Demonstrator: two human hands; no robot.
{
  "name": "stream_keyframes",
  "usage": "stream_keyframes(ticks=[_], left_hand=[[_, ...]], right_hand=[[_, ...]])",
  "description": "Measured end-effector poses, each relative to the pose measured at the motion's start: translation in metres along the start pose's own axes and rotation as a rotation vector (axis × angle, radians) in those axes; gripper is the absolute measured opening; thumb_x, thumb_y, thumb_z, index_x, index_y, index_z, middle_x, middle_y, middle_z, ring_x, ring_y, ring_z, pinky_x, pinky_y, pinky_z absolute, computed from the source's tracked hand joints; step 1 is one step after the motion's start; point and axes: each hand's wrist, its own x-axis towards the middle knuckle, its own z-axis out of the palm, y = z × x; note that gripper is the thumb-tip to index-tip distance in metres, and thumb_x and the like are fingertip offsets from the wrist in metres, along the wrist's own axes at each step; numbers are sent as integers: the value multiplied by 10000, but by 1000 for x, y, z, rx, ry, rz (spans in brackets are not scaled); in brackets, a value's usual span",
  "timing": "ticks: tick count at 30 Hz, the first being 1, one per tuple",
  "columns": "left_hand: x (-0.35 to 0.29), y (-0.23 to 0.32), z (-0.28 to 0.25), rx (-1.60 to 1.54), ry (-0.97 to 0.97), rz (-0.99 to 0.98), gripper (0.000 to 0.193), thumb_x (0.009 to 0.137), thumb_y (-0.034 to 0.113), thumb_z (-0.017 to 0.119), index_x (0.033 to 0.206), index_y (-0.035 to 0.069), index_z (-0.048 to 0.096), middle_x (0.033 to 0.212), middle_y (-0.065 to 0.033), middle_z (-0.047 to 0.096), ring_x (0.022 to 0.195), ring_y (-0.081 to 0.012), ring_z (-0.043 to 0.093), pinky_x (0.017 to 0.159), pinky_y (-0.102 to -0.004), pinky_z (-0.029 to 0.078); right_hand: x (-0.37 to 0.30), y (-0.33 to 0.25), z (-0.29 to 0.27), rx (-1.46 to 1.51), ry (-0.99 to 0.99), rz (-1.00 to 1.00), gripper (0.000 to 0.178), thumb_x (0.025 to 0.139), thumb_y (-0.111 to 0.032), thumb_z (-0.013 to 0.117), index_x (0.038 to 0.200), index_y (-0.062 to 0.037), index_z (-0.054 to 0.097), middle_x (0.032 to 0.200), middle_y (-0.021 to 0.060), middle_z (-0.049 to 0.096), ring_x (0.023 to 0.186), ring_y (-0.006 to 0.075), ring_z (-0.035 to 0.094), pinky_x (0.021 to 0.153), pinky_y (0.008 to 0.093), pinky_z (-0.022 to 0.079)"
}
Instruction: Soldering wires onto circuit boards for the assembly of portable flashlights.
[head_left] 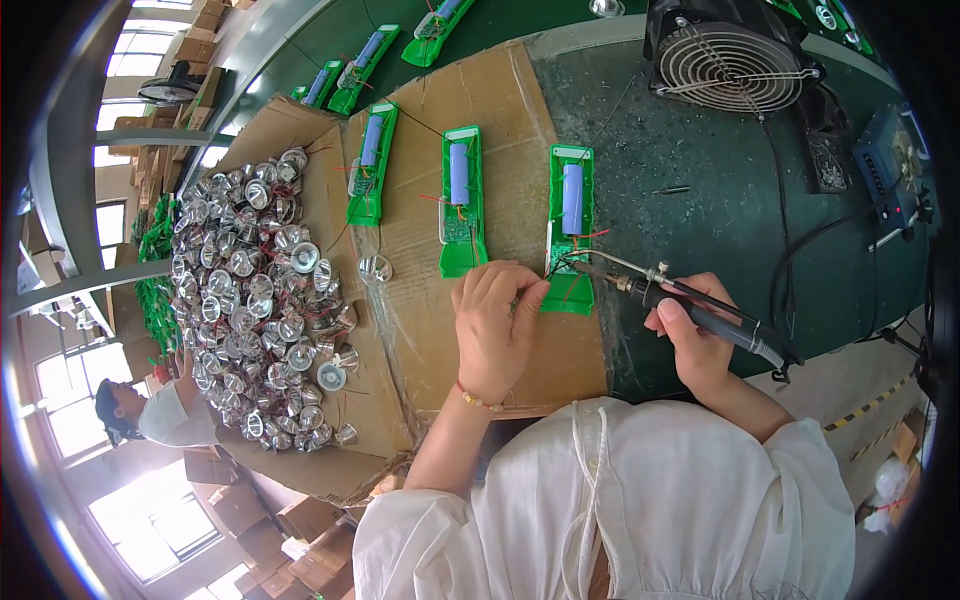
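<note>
Evidently the heap of silver lamp cups (245, 300) sits at my far left so that it stays clear of the work, on a cardboard sheet (420, 350) that probably spares the surface (650, 225). Next come a slanted green casing (364, 205) and a straighter green casing (462, 262), spaced apart, I'd judge, so each stays easy to reach. My left grip (492, 322) has thumb and fingertips together at the near-left edge of the casing in work (570, 296), where thin dark wires run; what lies between them is too small to tell, but the hold looks meant to steady the spot. That casing lies open at the cardboard's right edge, between my hands, its purple cell (572, 200) away from me and its circuit board nearer. My right grip (697, 340) is clamped around the soldering iron (720, 325), slanted so the tip meets the board area without my fingers crowding it; actual contact I cannot tell. Beyond, a caged fan (735, 72) faces me, perhaps for fumes, with a blue box (892, 170) farther right.
</note>
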Motion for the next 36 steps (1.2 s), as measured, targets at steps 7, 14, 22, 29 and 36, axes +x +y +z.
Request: stream_keyframes(ticks=[7, 14, 22, 29, 36], left_hand=[[-2, -1, -1, -25, -9, -25, 79, 752, 120, 615, 755, 66, 557, 808, -51, 587, 844, -234, 532, 779, -355, 351], [-3, -2, 0, -26, 1, -35, 77, 757, 118, 613, 754, 65, 557, 802, -50, 588, 842, -232, 535, 769, -352, 353], [-4, -2, -1, -18, 8, -33, 78, 761, 121, 612, 752, 64, 558, 795, -53, 587, 836, -233, 537, 762, -350, 355], [-5, -2, 0, -25, 19, -37, 85, 757, 122, 618, 750, 63, 558, 782, -55, 586, 832, -235, 542, 760, -353, 360], [-5, -5, 3, -18, 28, -33, 88, 752, 127, 625, 743, 67, 562, 784, -60, 587, 830, -234, 542, 757, -351, 362]], right_hand=[[-2, 6, 3, 62, -9, 41, 150, 813, -98, 568, 866, 16, 486, 676, 98, 579, 573, 102, 547, 504, 213, 433], [-4, 7, 5, 71, 8, 66, 182, 819, -136, 556, 867, 18, 473, 677, 107, 569, 554, 126, 537, 500, 233, 436], [-5, 4, 3, 59, 9, 6, 198, 817, -144, 562, 877, 18, 464, 696, 122, 570, 558, 129, 539, 499, 230, 439], [-5, 6, 2, 8, -5, 13, 191, 811, -139, 569, 863, 15, 470, 663, 111, 572, 560, 121, 542, 513, 230, 449], [-4, 4, 2, 30, 25, 1, 196, 808, -135, 573, 873, 17, 467, 682, 111, 572, 561, 125, 542, 517, 233, 453]])
